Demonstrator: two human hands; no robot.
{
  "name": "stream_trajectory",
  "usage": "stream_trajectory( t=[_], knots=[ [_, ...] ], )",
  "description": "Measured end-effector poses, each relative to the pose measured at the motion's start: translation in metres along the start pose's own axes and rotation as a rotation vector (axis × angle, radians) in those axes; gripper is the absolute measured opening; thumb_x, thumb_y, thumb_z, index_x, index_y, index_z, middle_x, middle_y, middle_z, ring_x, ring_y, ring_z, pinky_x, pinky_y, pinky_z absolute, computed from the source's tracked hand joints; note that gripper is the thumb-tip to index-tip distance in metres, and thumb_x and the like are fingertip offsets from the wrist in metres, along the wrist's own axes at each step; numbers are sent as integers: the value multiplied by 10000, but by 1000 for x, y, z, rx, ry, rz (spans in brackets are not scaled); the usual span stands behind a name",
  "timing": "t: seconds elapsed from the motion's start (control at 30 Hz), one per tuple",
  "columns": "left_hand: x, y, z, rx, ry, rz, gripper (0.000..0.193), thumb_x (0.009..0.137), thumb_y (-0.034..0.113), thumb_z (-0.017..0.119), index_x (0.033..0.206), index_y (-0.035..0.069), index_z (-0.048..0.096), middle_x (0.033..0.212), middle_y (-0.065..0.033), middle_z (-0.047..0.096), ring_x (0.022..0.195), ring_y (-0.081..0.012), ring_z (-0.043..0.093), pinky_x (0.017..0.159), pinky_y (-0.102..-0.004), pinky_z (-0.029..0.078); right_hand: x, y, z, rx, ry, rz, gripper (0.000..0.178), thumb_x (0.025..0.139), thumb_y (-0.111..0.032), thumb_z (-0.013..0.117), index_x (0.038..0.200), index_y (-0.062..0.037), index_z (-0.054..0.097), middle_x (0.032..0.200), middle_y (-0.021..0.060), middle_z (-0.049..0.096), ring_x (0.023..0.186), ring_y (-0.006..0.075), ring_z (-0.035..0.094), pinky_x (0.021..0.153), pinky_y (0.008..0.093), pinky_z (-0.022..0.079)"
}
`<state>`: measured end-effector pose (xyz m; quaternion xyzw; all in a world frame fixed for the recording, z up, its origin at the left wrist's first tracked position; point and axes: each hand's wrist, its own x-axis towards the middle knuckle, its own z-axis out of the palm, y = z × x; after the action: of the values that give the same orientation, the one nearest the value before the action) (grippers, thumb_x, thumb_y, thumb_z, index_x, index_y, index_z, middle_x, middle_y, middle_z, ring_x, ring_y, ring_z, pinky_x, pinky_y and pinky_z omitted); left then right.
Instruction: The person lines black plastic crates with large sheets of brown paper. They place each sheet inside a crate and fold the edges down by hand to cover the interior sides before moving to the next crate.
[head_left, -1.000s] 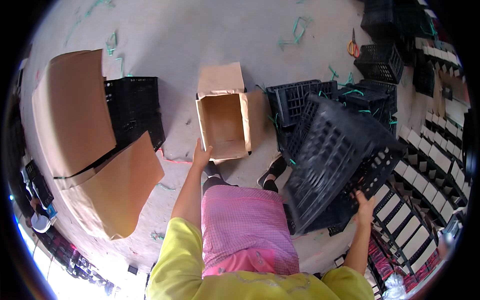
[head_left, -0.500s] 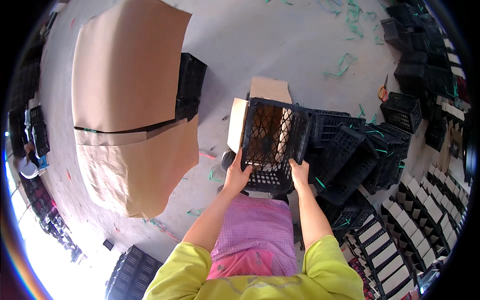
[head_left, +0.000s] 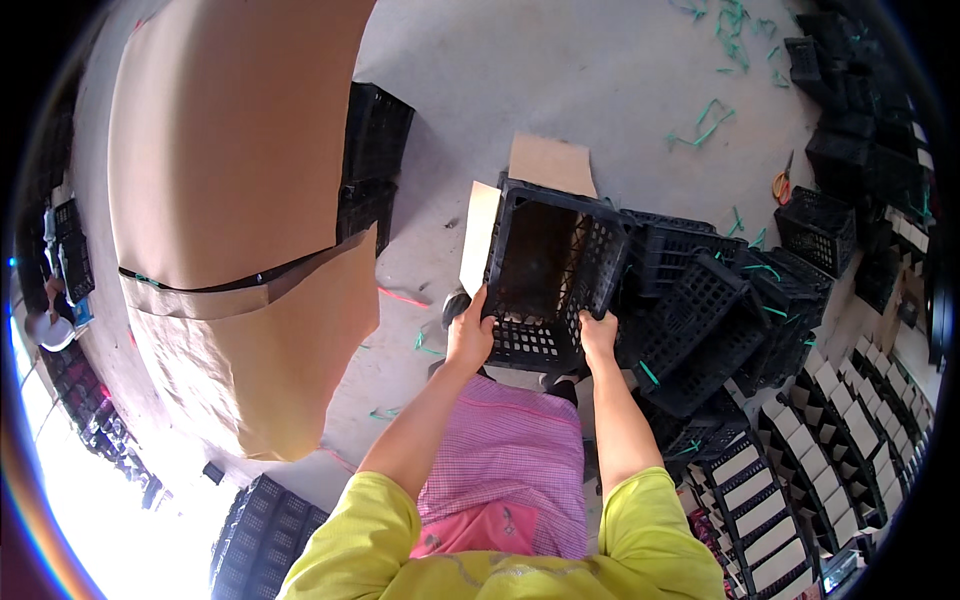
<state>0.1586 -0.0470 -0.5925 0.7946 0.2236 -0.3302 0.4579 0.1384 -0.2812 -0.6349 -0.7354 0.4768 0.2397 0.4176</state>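
Observation:
Both of my hands grip a black plastic lattice crate [head_left: 522,340] in front of my lap. My left hand [head_left: 469,335] is closed on its near left corner. On the near right side, my right hand [head_left: 598,337] is closed with its thumb over the rim. The crate's inside is dark. A cardboard flap [head_left: 480,238] stands out along its left side, and another cardboard flap [head_left: 552,165] shows past its far edge. What lies beneath the crate is mostly hidden.
Black crates [head_left: 690,310] lie heaped at the right, some with green straps. Large cardboard sheets [head_left: 235,130] cover crates at the left. Orange-handled scissors [head_left: 782,184] and green strap scraps [head_left: 705,125] lie on the floor. Cardboard-lined crates [head_left: 750,500] stand in rows at lower right.
The crate in my hands has shifted slightly away from me, and its inside looks darker. The cardboard seen through its mesh is less visible. My view has also shifted a little.

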Motion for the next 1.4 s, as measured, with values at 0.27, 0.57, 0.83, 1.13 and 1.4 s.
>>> stream_trajectory(
  t=[0.27,0.57,0.83,1.13,1.4],
  knots=[
    [0,-17,-4,-12,48,124,591,790,87,568,1343,139,365,1015,-237,590,951,-347,590,788,-386,464,5,-9,14,-27,66,-180,218,759,-37,603,948,72,598,846,100,647,776,209,599,735,321,451],
    [-234,-97,-34,23,-10,-246,711,781,344,568,1374,91,268,1240,-234,477,1160,-381,449,954,-433,383,-156,22,-129,-1182,-586,-692,213,756,-143,571,894,16,602,764,146,635,714,254,618,653,374,485],
    [-452,-197,-10,-765,60,-830,653,839,509,422,1250,3,453,1166,-248,515,1071,-341,499,936,-408,367,-290,-20,-85,-1338,-1086,-694,295,768,-187,627,992,4,616,911,131,654,851,234,625,764,346,486],
    [-451,-281,-206,-988,209,-762,526,831,425,464,1162,24,538,1009,-169,595,902,-264,550,820,-383,431,-433,-164,122,-1525,-1273,-701,285,775,-171,637,994,10,611,904,99,655,847,203,617,770,329,486],
    [-352,-247,-557,-880,668,-262,376,808,310,526,1066,50,613,902,-99,645,799,-191,602,722,-333,482,-602,-287,317,-816,-1291,-1073,160,754,-83,691,874,-16,609,792,28,625,746,102,576,696,252,487]
  ],
)
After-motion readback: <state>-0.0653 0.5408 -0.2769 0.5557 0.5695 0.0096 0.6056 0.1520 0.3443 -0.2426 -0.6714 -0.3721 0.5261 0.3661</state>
